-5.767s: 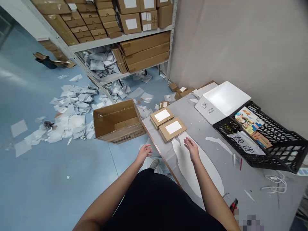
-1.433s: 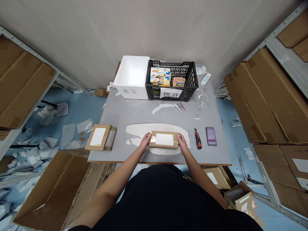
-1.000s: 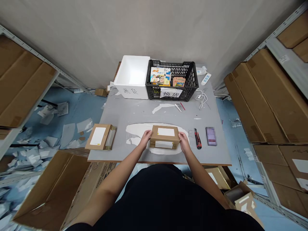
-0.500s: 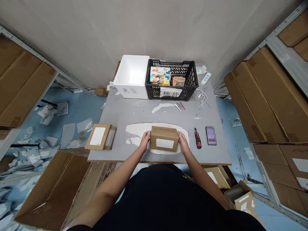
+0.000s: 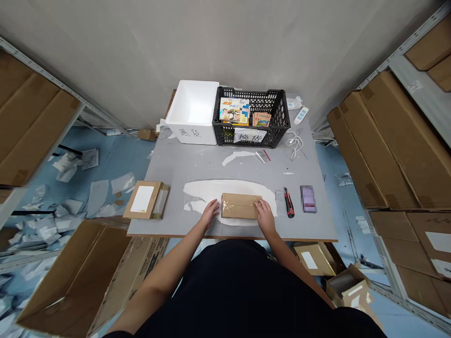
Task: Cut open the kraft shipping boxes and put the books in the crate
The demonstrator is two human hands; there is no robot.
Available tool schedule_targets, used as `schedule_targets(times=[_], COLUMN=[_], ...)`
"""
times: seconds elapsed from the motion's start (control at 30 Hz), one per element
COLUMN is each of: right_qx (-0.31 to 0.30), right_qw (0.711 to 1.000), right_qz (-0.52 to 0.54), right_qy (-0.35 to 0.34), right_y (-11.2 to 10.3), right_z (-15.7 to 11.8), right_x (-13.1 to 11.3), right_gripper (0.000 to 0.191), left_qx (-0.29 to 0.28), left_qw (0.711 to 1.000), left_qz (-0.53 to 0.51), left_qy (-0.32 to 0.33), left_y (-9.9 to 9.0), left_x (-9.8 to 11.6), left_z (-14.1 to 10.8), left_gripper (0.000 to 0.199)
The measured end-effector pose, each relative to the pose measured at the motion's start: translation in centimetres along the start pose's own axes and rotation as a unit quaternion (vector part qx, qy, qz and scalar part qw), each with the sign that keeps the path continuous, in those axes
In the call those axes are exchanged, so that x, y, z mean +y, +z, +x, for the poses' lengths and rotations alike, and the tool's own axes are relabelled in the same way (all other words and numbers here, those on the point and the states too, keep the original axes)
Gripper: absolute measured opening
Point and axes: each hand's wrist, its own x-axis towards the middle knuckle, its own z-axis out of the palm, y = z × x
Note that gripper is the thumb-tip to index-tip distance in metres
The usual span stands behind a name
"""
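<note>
Kraft box point(image 5: 241, 206) lies flat on grey table point(image 5: 176, 169), near edge; R hand point(image 5: 264, 211) rests open on its right end, L hand point(image 5: 210, 212) open just beside left end, no clamp.

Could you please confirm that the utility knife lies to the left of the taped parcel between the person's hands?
Not quite: the head view shows the knife to the right of the parcel, not the left. The parcel does lie between the left hand and right hand.

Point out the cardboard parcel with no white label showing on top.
The cardboard parcel between the left hand and right hand, taped side up; the other parcel shows a white label.
</note>
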Motion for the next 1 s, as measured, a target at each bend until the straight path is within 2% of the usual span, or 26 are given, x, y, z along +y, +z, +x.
schedule_targets(times=[0.1,0.2,0.27,0.33,0.43,0.5,0.57,0.6,0.67,0.73,0.8,0.83,0.9,1.0], right_qx=[0.018,0.044,0.043,0.022,-0.012,-0.028,-0.018,0.004,0.041,-0.005,-0.067,-0.077,-0.05,0.019], right_qw=[0.999,0.994,0.989,0.981,0.948,0.912,0.895,0.902,0.94,0.972,0.982,0.985,0.992,0.989], right_qz=[0.007,0.041,0.076,0.128,0.255,0.343,0.381,0.371,0.298,0.226,0.175,0.154,0.116,0.094], right_qy=[0.035,0.089,0.12,0.143,0.191,0.223,0.229,0.219,0.164,0.063,-0.015,-0.028,0.003,0.112], right_y=[-0.9,-2.5,-3.4,-3.7,-3.0,-2.2,-1.8,-1.8,-2.5,-3.4,-4.3,-4.6,-5.2,-6.1], right_z=[-1.0,-1.5,-1.5,-1.3,-0.2,0.9,2.1,2.7,3.6,4.3,4.5,4.5,4.1,3.0], right_x=[1.7,3.7,4.7,4.8,3.2,1.0,-1.6,-2.9,-5.3,-7.0,-7.7,-7.5,-6.3,-2.5], right_gripper=[0.058,0.05,0.042,0.04,0.048,0.055,0.057,0.056,0.05,0.043,0.04,0.041,0.043,0.049], left_qx=[-0.02,-0.076,-0.123,-0.136,-0.091,-0.064,-0.044,-0.04,-0.041,-0.054,-0.07,-0.079,-0.086,-0.049], left_qw=[0.999,0.996,0.992,0.991,0.991,0.988,0.985,0.983,0.983,0.984,0.986,0.987,0.988,0.993], left_qz=[0.002,-0.005,-0.01,-0.007,0.026,0.047,0.06,0.062,0.061,0.056,0.044,0.036,0.027,0.045], left_qy=[-0.035,-0.046,-0.029,0.017,0.093,0.129,0.157,0.166,0.171,0.162,0.145,0.138,0.124,0.096], left_y=[0.3,1.7,2.9,4.0,4.5,4.0,3.1,2.6,2.0,1.8,1.9,2.1,2.3,2.6], left_x=[0.0,0.5,1.1,1.7,2.7,3.3,3.9,4.2,4.7,4.9,4.9,4.8,4.4,3.4], left_z=[0.1,-0.3,-0.9,-1.5,-2.2,-2.6,-3.0,-3.2,-3.6,-3.9,-3.9,-3.8,-3.4,-2.7], left_gripper=[0.058,0.062,0.062,0.062,0.059,0.054,0.049,0.047,0.046,0.045,0.046,0.046,0.048,0.052])
